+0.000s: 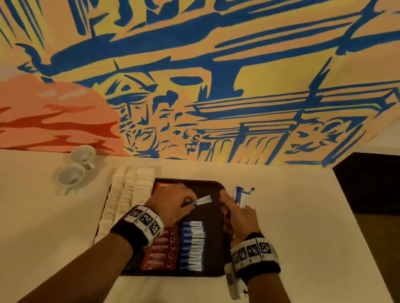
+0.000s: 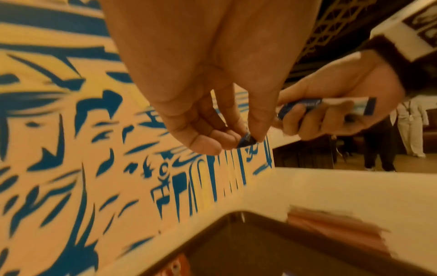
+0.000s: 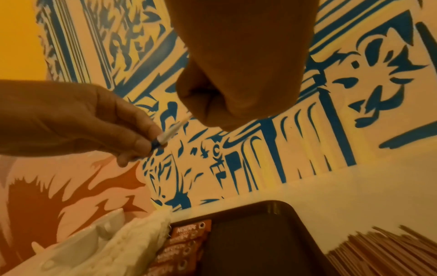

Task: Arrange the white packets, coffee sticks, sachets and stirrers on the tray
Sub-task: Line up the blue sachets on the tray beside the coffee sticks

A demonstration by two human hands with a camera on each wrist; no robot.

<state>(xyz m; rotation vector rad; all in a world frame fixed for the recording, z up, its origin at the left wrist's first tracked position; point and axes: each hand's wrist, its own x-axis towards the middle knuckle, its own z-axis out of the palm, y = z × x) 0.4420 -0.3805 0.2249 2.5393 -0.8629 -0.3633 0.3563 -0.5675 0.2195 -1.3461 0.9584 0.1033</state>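
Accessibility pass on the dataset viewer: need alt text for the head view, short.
Both hands hold one blue-and-white sachet above a dark tray, left hand pinching one end, right hand the other. On the tray lie a column of red coffee sticks and a column of blue-and-white sachets.

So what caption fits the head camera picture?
Left hand takes a blue-and-white sachet from the right hand above the tray.

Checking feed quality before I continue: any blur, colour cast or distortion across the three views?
Head view: sharp, wide-angle bending of the mural, dim warm light. Left wrist view: motion blur on mural and stirrers, left hand fairly clear. Right wrist view: heavy orange cast, right hand dark and underexposed, tray soft.
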